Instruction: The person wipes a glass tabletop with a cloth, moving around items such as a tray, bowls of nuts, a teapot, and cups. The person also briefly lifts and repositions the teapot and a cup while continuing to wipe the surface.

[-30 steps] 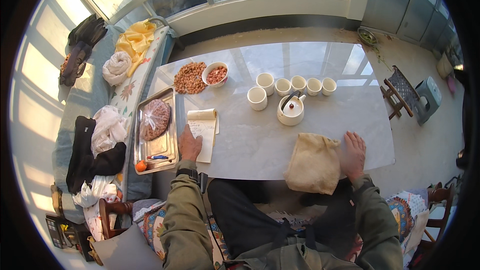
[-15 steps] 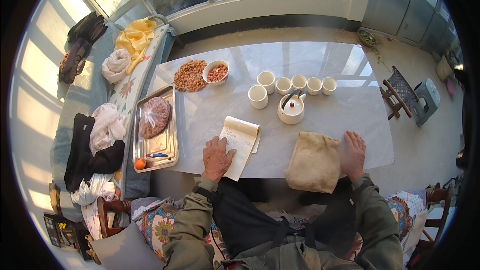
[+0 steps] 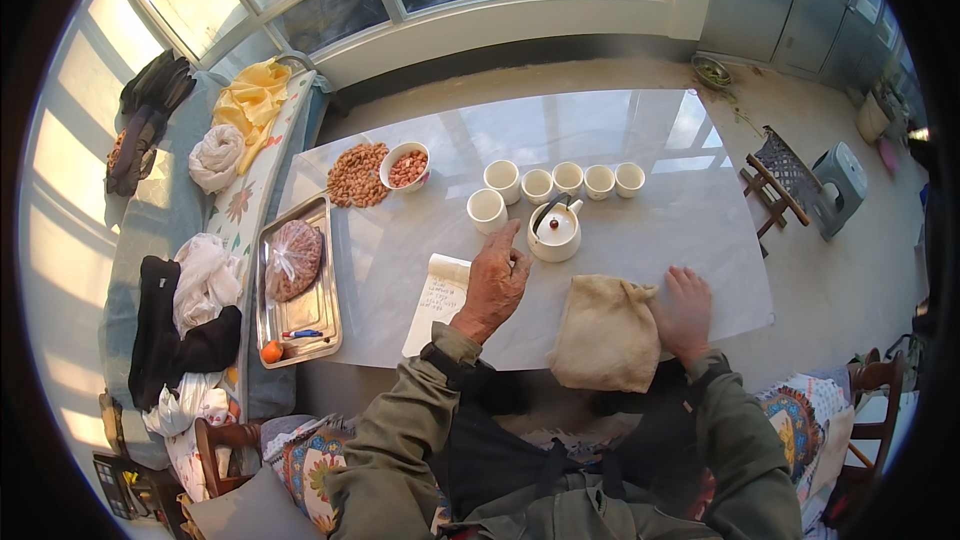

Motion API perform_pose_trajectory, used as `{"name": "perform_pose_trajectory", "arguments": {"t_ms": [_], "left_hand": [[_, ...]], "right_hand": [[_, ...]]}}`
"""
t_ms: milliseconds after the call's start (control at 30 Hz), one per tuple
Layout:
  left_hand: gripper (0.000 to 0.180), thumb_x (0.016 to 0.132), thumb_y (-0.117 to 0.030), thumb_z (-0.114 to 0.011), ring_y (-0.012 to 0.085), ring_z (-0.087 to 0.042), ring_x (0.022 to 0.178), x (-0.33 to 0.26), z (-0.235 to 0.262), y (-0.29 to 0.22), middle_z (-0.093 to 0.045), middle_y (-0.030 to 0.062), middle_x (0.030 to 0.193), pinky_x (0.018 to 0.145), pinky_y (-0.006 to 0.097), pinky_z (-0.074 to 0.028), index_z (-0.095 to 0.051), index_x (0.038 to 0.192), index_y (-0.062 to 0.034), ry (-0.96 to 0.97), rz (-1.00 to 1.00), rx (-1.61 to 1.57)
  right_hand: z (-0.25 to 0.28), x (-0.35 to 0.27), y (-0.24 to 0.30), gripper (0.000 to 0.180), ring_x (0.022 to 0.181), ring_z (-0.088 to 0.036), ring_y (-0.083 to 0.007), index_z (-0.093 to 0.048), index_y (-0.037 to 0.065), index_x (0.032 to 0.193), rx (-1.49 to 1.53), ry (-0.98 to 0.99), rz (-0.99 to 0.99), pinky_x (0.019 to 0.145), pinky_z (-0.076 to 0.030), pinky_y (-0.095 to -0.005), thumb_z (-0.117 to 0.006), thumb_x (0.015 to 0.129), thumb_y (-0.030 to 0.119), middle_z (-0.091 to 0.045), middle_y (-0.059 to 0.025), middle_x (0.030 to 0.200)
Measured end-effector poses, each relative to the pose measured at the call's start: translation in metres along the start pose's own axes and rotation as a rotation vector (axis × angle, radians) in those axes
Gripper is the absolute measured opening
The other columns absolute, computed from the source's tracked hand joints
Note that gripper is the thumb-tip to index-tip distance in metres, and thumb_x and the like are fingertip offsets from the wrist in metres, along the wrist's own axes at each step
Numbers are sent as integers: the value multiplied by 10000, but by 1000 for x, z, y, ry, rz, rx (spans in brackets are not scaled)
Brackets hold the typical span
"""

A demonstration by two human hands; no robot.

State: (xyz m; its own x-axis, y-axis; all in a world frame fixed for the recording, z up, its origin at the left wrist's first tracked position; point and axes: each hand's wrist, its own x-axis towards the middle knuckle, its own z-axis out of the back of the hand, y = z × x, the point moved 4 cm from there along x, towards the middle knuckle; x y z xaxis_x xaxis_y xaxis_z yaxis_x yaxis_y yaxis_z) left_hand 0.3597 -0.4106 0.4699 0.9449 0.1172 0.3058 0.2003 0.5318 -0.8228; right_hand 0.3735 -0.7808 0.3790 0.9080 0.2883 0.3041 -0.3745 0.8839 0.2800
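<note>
My left hand (image 3: pixel 492 285) is raised over the table, fingers stretched out and holding nothing, between a notepad and a teapot. The white notepad (image 3: pixel 436 298), with handwriting on its page, lies just left of it, partly covered by my wrist. The cream teapot (image 3: pixel 556 240), with a dark handle and a brown lid knob, stands right of the fingertips. My right hand (image 3: pixel 686 312), slightly blurred, rests with its fingers apart on the tabletop. Beside it, a folded beige cloth (image 3: pixel 603 335) lies along the near edge; I cannot tell whether the thumb touches it.
Several white cups (image 3: pixel 487 211) stand behind the teapot. Farther left are a bowl of nuts (image 3: pixel 406 169) and a nut pile (image 3: pixel 357 176). A metal tray (image 3: pixel 333 315) holds a filled plastic bag (image 3: pixel 293 260), an orange fruit (image 3: pixel 271 351) and a blue pen (image 3: pixel 302 334).
My left hand has left the notepad and moved right and forward toward the teapot. My right hand stays beside the cloth. The whole view has shifted slightly.
</note>
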Motion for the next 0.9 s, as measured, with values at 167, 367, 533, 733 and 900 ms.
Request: {"name": "perform_pose_trajectory", "arguments": {"t_ms": [167,367,533,733,900], "left_hand": [[401,1045,-130,-689,131,-708,862,27,-38,3,-700,105,1129,681,282,-566,-612,1403,35,36,102,-242],[251,1072,-215,-687,104,-640,665,31,-52,9,-677,42,847,591,285,-533,-708,1170,15,105,350,-294],[245,1085,-220,-681,94,-637,663,15,-28,-5,-680,36,836,575,279,-534,-708,1135,18,77,331,-332],[214,1111,-192,-655,77,-654,704,-19,37,-23,-659,13,830,635,256,-584,-685,1084,19,-6,356,-367],[215,1115,-175,-650,90,-661,682,-44,114,-6,-661,16,813,634,277,-615,-694,1070,31,-181,365,-331]], "right_hand": [[3,1,1,661,1502,-474,-385,-653,5,1435,9,1,-1,1291,-273,-560,-759,942,432,-602,-154,1557],[2,0,-2,667,1512,-466,-383,-650,5,1441,19,-4,8,1297,-264,-561,-758,945,438,-593,-155,1568],[-2,0,-3,663,1528,-451,-382,-635,4,1456,7,20,-7,1303,-256,-556,-752,951,418,-579,-151,1584],[4,1,3,645,1536,-440,-386,-621,-3,1464,33,44,-24,1309,-249,-546,-739,962,385,-576,-157,1587],[3,1,3,624,1537,-437,-389,-615,-9,1466,25,47,-15,1309,-251,-546,-732,958,332,-571,-165,1591]]}}
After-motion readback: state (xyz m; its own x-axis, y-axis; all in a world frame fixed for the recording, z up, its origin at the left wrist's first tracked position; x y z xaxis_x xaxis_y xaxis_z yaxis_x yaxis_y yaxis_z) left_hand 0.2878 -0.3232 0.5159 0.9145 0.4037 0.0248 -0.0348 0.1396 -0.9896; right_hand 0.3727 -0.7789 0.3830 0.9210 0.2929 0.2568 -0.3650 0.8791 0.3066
